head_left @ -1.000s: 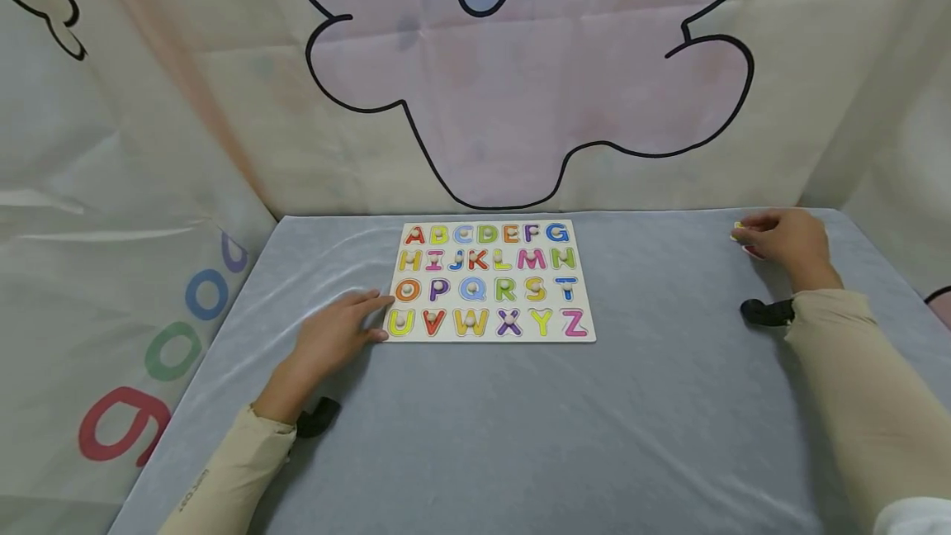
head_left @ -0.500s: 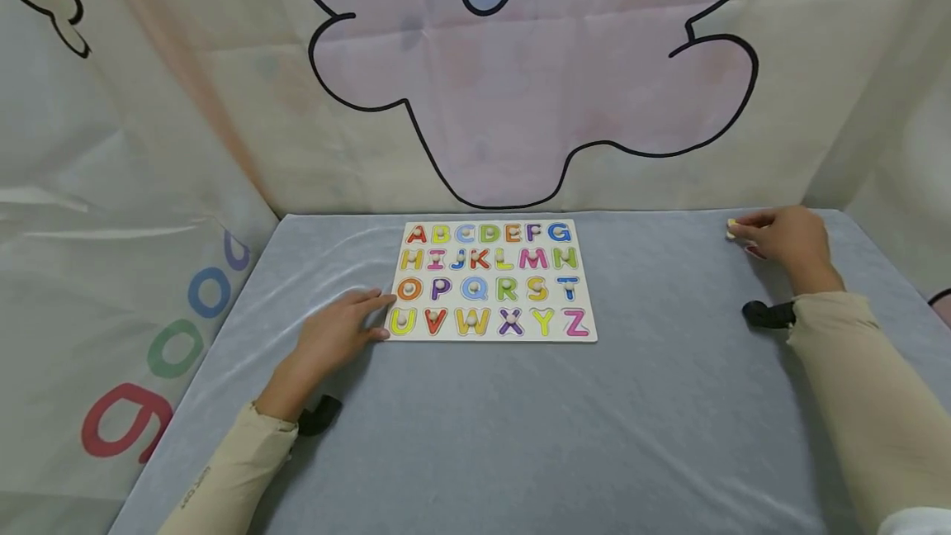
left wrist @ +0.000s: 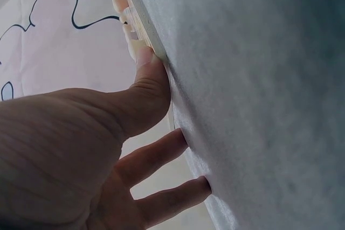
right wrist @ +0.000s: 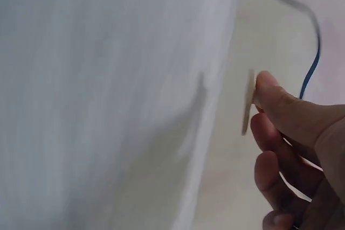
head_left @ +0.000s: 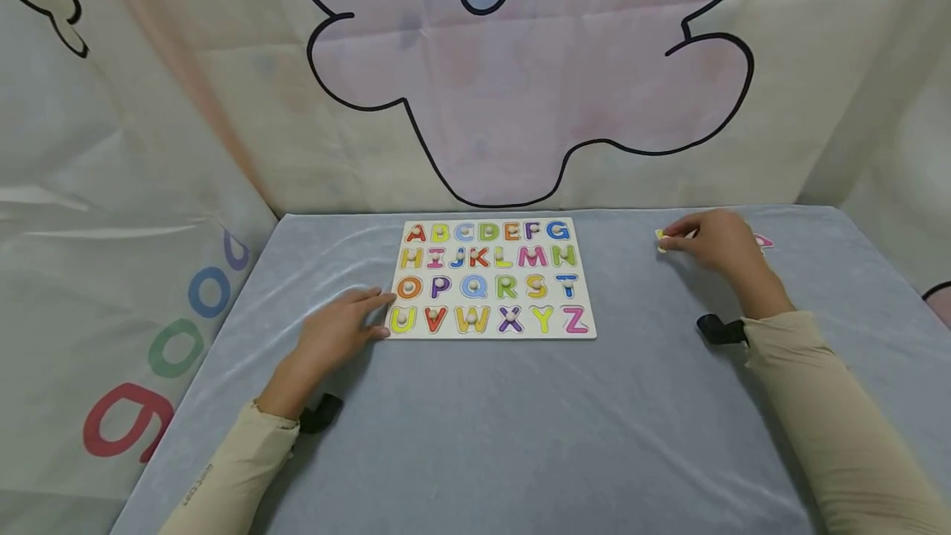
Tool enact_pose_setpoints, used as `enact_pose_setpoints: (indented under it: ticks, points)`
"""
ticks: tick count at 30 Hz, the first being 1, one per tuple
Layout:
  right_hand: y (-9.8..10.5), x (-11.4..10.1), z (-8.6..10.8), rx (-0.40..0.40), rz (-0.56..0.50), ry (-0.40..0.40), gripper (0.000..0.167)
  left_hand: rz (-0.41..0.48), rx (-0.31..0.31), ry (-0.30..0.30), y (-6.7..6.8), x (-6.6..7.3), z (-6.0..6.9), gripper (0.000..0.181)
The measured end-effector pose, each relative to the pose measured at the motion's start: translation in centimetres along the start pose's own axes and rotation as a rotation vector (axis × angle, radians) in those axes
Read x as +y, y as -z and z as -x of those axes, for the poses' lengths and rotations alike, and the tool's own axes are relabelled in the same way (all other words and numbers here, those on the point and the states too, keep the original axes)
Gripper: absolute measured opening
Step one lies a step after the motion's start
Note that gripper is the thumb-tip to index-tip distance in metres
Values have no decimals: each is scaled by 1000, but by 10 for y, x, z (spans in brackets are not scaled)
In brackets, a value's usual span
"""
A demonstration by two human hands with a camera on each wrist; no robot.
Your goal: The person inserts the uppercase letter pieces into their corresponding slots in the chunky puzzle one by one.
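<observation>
A white alphabet puzzle board (head_left: 490,273) with coloured letters lies flat on the table. My left hand (head_left: 336,335) rests at its left edge, forefinger straight along the side and thumb by the near corner. Close up, the thumb (left wrist: 148,76) touches the board edge (left wrist: 141,12), and other fingertips rest on the cloth. Over the right part of the table, my right hand (head_left: 709,246) pinches a small yellow letter puzzle piece (head_left: 660,241) between thumb and fingers. That piece (right wrist: 248,103) shows edge-on in the right wrist view, so its letter is hidden. Behind the hand lies a pink letter piece (head_left: 764,243), partly covered.
Grey-blue cloth covers the table (head_left: 505,436). A printed cloth backdrop (head_left: 490,106) rises along the table's far edge, and another printed sheet (head_left: 89,271) hangs on the left. Dark wrist mounts (head_left: 719,329) stick out under both wrists.
My right hand has moved left from the far right with the yellow letter piece, uncovering part of the pink one. The left hand has stayed at the board's edge.
</observation>
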State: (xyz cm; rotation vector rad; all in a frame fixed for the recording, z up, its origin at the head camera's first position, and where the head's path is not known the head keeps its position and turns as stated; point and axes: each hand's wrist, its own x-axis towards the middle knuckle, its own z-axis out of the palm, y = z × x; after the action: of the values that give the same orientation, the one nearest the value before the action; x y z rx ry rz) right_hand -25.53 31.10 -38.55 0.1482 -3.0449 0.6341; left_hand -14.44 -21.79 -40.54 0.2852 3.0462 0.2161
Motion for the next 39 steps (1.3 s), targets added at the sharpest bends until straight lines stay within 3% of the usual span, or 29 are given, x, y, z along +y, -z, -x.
enact_pose_setpoints:
  ticks: [5, 9, 14, 20, 29, 39]
  points:
    - [-10, -30, 8, -68, -39, 53, 27, 5, -16, 9, -1, -1, -1, 61]
    - [-20, -38, 15, -129, -74, 37, 26, 8, -18, 0, -3, -1, -2, 62]
    - [-29, -38, 18, -160, -88, 31, 24, 18, 2, -27, -4, 0, -6, 61]
    - [-32, -40, 16, -200, -93, 30, 28, 3, -8, -13, -1, 0, -7, 61]
    - [-31, -42, 13, -209, -91, 7, 28, -7, 15, -26, 0, -1, -8, 61]
    - [-31, -42, 10, -255, -79, 26, 30, -3, 11, -16, 1, -3, -2, 62]
